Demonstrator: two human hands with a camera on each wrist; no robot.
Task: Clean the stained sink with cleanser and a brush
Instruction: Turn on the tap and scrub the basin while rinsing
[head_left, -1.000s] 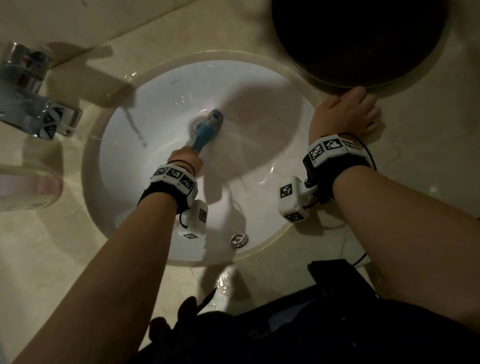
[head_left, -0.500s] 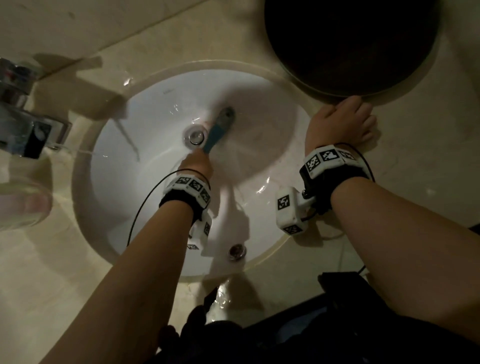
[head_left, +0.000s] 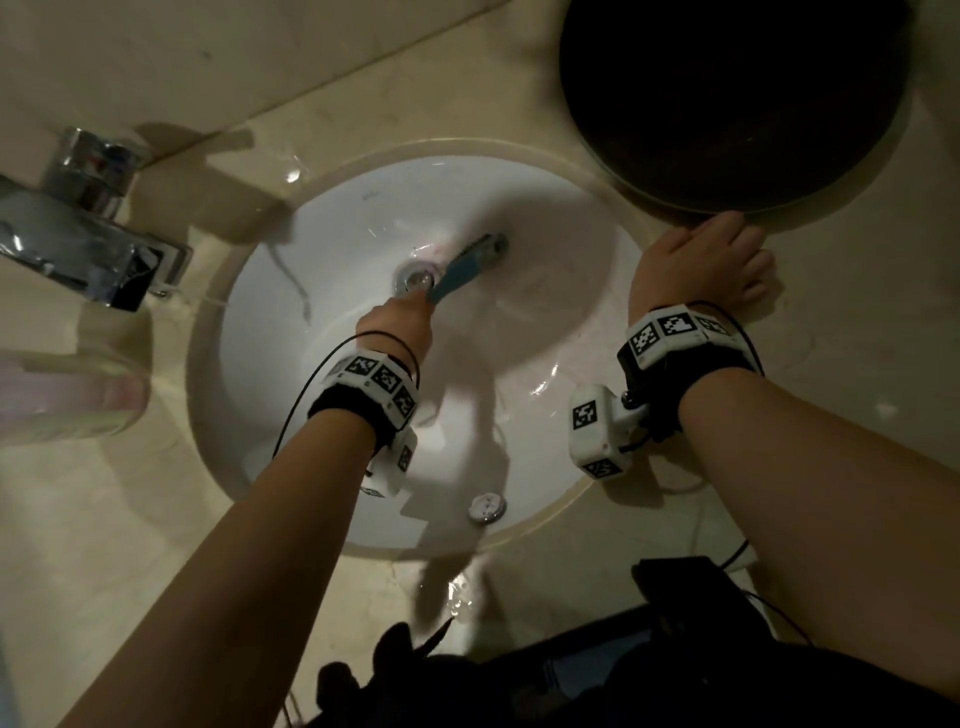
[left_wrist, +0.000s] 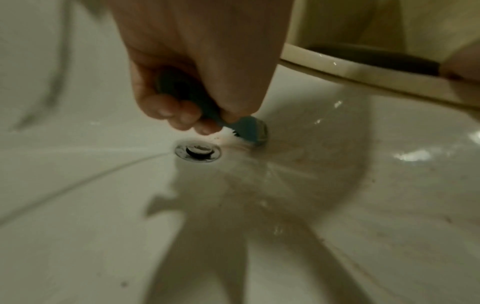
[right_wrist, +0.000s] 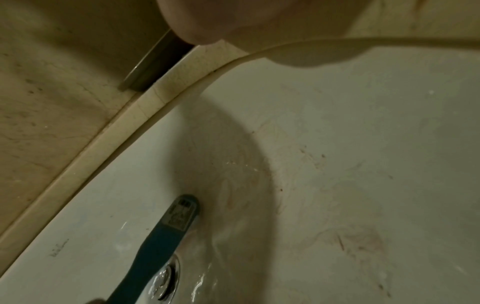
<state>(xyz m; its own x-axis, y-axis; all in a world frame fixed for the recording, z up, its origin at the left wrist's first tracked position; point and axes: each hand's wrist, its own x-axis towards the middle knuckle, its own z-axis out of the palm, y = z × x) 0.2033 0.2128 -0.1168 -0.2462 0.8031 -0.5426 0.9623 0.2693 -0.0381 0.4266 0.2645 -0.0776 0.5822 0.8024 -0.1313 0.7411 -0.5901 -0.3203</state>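
A white oval sink (head_left: 545, 441) is set in a beige counter. My left hand (head_left: 397, 325) grips the blue handle of a brush (head_left: 465, 267), whose head lies on the basin just right of the metal drain (head_left: 415, 278). In the left wrist view my fingers (left_wrist: 179, 115) curl round the brush (left_wrist: 246, 131) and its white bristles touch the basin beside the drain (left_wrist: 198, 153). The right wrist view shows the brush (right_wrist: 166, 230) and reddish stains (right_wrist: 358, 242) on the sink wall. My right hand (head_left: 701, 267) rests on the counter at the sink's right rim, holding nothing.
A chrome faucet (head_left: 88, 228) stands at the left of the sink. A pale pink bottle (head_left: 67, 395) is at the left edge. A large dark round object (head_left: 727, 98) sits on the counter at the back right. A small round metal cap (head_left: 487, 506) is on the near sink wall.
The brush head has swept from over the drain to its right side and my left hand followed. The right hand has stayed on the counter.
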